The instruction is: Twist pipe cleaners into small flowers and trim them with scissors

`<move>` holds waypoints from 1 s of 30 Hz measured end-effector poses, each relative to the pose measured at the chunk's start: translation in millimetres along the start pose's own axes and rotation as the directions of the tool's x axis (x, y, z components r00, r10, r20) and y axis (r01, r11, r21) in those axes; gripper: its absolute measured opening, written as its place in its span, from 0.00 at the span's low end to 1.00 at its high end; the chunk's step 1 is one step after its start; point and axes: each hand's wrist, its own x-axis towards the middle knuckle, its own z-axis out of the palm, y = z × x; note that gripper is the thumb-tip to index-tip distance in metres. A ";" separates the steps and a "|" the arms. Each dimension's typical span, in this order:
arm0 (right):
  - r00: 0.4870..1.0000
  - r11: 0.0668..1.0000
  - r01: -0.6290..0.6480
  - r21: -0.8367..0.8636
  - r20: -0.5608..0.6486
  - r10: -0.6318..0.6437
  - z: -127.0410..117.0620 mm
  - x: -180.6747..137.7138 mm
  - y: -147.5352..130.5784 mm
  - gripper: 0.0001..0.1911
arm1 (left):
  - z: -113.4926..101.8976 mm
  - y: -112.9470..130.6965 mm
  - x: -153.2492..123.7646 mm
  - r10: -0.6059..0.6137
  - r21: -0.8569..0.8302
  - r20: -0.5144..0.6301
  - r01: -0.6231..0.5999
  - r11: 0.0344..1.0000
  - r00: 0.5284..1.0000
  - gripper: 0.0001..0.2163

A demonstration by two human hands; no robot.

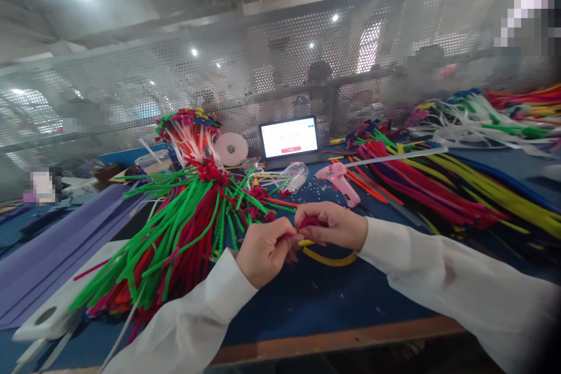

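My right hand (335, 225) is closed around a dark red curled pipe cleaner (310, 222), a small bundle between thumb and fingers. Against it, fingertips meeting, my left hand (266, 250) pinches what looks like a red end of the same piece; the fingers hide most of that end. A curved yellow pipe cleaner (331, 259) shows just under my right hand, and I cannot tell whether it is held or lies on the blue table (324, 304). Left of my hands lies a large heap of green pipe cleaners (175, 216) with red ones among them.
Behind my right hand rests a pink glue gun (344, 180) with a long glue stick. A lit tablet (289, 137) stands by the perforated screen (272, 82), near a white spool (231, 149). Colourful pipe cleaner bundles (421, 187) lie right; a white power strip (52, 315) lies left.
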 end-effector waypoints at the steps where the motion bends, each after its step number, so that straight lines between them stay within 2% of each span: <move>1: 0.997 0.989 0.067 -0.133 -0.036 -0.073 0.0 -0.4 -2.3 0.09 | 1.2 0.6 1.9 -0.090 -0.204 0.021 0.092 0.975 0.996 0.06; 3: 0.969 0.889 0.202 -0.410 -0.046 -0.241 -0.2 -1.8 -6.2 0.07 | 4.3 -0.2 6.4 -0.200 -0.557 0.114 0.230 0.798 0.973 0.07; 4: 0.948 0.808 0.266 -0.525 -0.008 -0.317 -0.5 -2.8 -7.4 0.08 | 5.9 -1.3 8.6 -0.215 -0.668 0.170 0.273 0.692 0.962 0.08; 6: 0.914 0.648 0.330 -0.686 0.062 -0.400 -0.9 -5.4 -8.3 0.11 | 8.4 -3.2 11.8 -0.205 -0.775 0.259 0.330 0.539 0.944 0.10; 8: 0.907 0.557 0.291 -0.778 0.039 -0.420 -1.2 -7.8 -7.4 0.12 | 9.1 -3.4 12.5 -0.185 -0.792 0.301 0.353 0.497 0.935 0.10; 9: 0.908 0.552 0.262 -0.792 0.009 -0.419 -1.5 -8.4 -6.6 0.12 | 8.4 -2.6 11.8 -0.182 -0.781 0.290 0.342 0.523 0.940 0.10; 11: 0.916 0.627 0.218 -0.748 -0.065 -0.395 -2.0 -7.6 -4.7 0.09 | 4.9 0.2 9.2 -0.188 -0.685 0.195 0.270 0.676 0.963 0.10; 12: 0.927 0.695 0.199 -0.691 -0.097 -0.362 -2.1 -6.4 -3.6 0.08 | 2.4 1.7 7.4 -0.177 -0.578 0.122 0.215 0.787 0.977 0.09; 14: 0.960 0.853 0.123 -0.507 -0.157 -0.232 -1.5 -3.0 -1.2 0.11 | -2.9 3.9 4.1 -0.088 -0.245 -0.016 0.081 0.966 0.996 0.07; 16: 0.984 0.968 0.014 -0.252 -0.167 -0.057 0.8 0.1 1.4 0.13 | -6.6 4.1 1.7 0.058 0.111 -0.062 -0.051 0.993 0.996 0.07; 17: 0.990 0.992 -0.026 -0.121 -0.139 0.009 2.6 1.1 2.6 0.13 | -7.4 3.5 1.0 0.122 0.244 -0.051 -0.106 0.964 0.991 0.07; 19: 0.994 0.995 -0.051 0.085 -0.093 0.059 6.2 2.0 4.4 0.12 | -7.3 1.9 0.3 0.192 0.403 -0.009 -0.172 0.899 0.981 0.07; 22: 0.996 0.974 -0.018 0.225 -0.077 0.036 10.0 1.5 5.1 0.11 | -6.0 0.4 -0.3 0.209 0.471 0.003 -0.186 0.863 0.978 0.07; 26: 0.999 0.957 -0.036 0.286 -0.021 0.044 10.5 0.4 3.8 0.11 | -7.0 2.5 -2.1 0.231 0.456 -0.043 -0.187 0.870 0.972 0.08; 28: 0.999 0.964 -0.037 0.264 0.005 0.037 10.0 -0.1 2.0 0.10 | -7.4 4.9 -2.4 0.205 0.389 -0.058 -0.167 0.906 0.977 0.08; 30: 1.000 0.988 0.003 0.155 -0.022 0.000 9.1 -0.6 -1.0 0.08 | -6.3 7.1 -1.1 0.100 0.210 -0.080 -0.082 0.974 0.992 0.07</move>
